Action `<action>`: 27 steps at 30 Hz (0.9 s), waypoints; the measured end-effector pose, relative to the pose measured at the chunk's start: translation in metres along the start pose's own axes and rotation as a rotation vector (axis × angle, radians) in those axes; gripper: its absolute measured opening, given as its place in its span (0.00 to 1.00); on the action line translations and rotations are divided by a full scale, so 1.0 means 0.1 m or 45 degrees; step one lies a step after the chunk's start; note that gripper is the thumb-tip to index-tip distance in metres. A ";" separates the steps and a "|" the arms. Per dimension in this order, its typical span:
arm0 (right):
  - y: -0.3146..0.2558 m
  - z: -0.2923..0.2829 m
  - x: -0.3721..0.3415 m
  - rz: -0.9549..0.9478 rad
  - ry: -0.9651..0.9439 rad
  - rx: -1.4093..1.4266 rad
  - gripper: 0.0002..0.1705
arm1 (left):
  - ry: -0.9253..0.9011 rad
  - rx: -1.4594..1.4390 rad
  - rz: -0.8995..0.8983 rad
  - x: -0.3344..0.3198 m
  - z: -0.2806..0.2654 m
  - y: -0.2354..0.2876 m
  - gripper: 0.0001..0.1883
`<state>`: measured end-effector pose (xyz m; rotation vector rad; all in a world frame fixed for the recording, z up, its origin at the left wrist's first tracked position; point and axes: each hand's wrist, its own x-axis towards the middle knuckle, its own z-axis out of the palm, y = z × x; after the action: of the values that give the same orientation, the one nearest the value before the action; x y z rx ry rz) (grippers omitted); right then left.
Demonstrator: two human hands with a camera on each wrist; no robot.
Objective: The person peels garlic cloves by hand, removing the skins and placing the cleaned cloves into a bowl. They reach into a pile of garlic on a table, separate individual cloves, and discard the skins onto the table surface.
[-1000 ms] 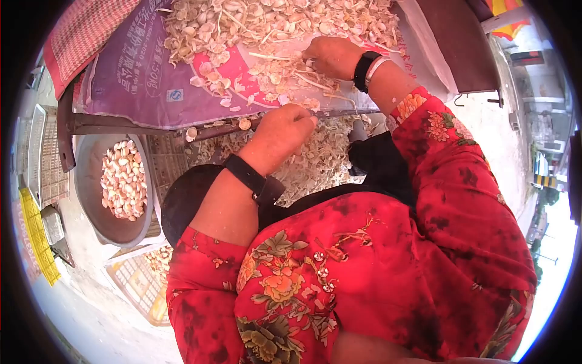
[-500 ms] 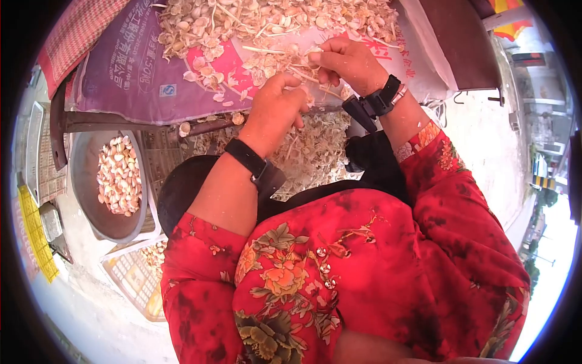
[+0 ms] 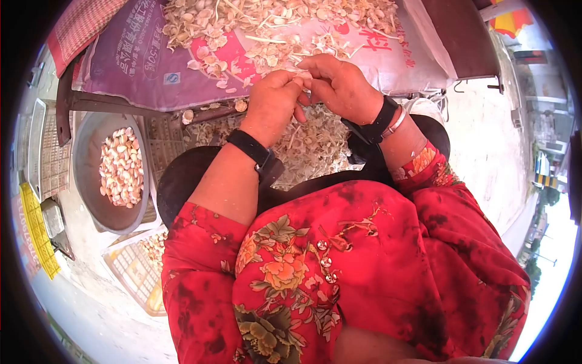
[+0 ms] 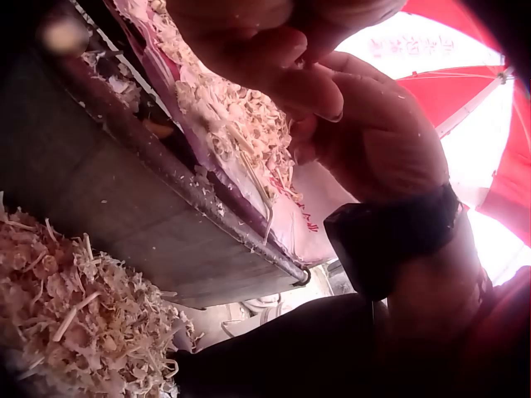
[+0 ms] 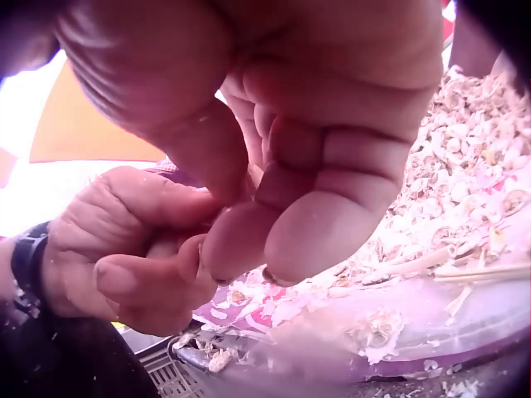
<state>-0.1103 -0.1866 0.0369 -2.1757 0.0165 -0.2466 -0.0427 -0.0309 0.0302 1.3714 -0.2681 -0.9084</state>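
Two-handedly pinches a small, pale garlic piece (image 3: 304, 74) between bare left hand (image 3: 270, 104) and right hand (image 3: 348, 91), together at upper centre, likely light, papery-skinned, best held by its edges.

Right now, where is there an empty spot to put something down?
The sack's purple part looks bare, between the checked cloth and the garlic. So does its pale part beside the brown board. It's crowded in that garlic, in the skins below, and where left hand meets right hand.
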 end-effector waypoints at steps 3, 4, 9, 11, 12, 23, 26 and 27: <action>0.04 0.03 -0.01 -0.030 -0.065 0.130 0.13 | 0.011 0.035 0.004 -0.03 -0.01 0.01 0.10; 0.04 0.01 -0.01 -0.026 -0.069 0.135 0.14 | 0.008 0.069 0.020 -0.02 -0.02 0.00 0.10; -0.16 -0.12 -0.07 0.058 -0.227 0.164 0.12 | 0.009 0.624 0.452 -0.03 -0.13 -0.06 0.11; -0.24 -0.16 -0.10 0.237 -0.264 0.414 0.10 | -0.048 0.528 0.397 -0.07 -0.12 -0.01 0.12; -0.29 -0.18 -0.10 0.292 -0.271 0.477 0.09 | -0.082 0.412 0.334 -0.07 -0.12 0.00 0.12; -0.14 -0.20 -0.13 0.369 -0.303 1.080 0.10 | -0.139 -0.178 0.028 -0.17 -0.02 0.13 0.14; -0.07 -0.17 -0.16 0.392 -0.313 1.373 0.10 | -0.260 -0.456 -0.015 -0.15 -0.05 0.10 0.14; -0.08 -0.17 -0.15 0.422 -0.308 1.407 0.11 | -0.261 -0.499 -0.011 -0.14 -0.05 0.08 0.13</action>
<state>-0.1286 -0.1939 0.0502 -1.0627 0.0823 0.1796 -0.0447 -0.0181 0.0411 0.9210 -0.2254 -1.0485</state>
